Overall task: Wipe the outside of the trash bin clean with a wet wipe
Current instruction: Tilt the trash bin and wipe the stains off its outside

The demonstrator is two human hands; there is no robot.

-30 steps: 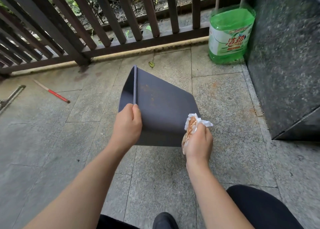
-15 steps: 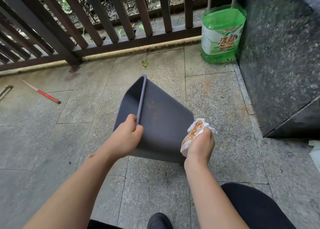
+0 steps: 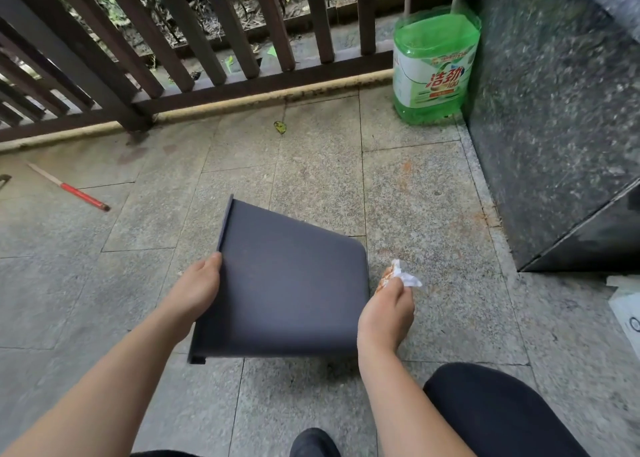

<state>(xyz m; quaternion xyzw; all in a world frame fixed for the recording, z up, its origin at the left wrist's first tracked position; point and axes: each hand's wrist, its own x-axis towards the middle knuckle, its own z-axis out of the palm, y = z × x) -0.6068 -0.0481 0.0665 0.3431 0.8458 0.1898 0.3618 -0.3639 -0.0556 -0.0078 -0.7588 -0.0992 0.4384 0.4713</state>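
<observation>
head view: the trash bin (image 3: pixel 287 290) is a dark grey plastic body with flat matte walls and rounded corners. it lies tipped on its side on the stone floor (image 3: pixel 311 186), rim to the left and base to the right, one broad wall facing up. a thin raised lip runs along the rim edge.

the left hand (image 3: pixel 197 288) is clamped on the rim lip, thumb against the outer wall; the other fingers are hidden behind the edge. the right hand (image 3: pixel 388 309) is closed around a crumpled wet wipe (image 3: pixel 396 276), just beside the bin's rounded base corner. whether the wipe touches the bin cannot be told. the wipe is white, creased, and stained orange-brown on the side toward the bin.

the floor is speckled grey granite tile with narrow joints and rust-coloured marks at the right. a translucent green detergent bottle (image 3: pixel 433 69) with a printed label stands in the far corner beside a polished dark stone wall (image 3: pixel 554 110). a brown slatted railing (image 3: pixel 207 41) runs along the far edge. a thin stick with a red end (image 3: pixel 69 188) lies well apart, at the left.
</observation>
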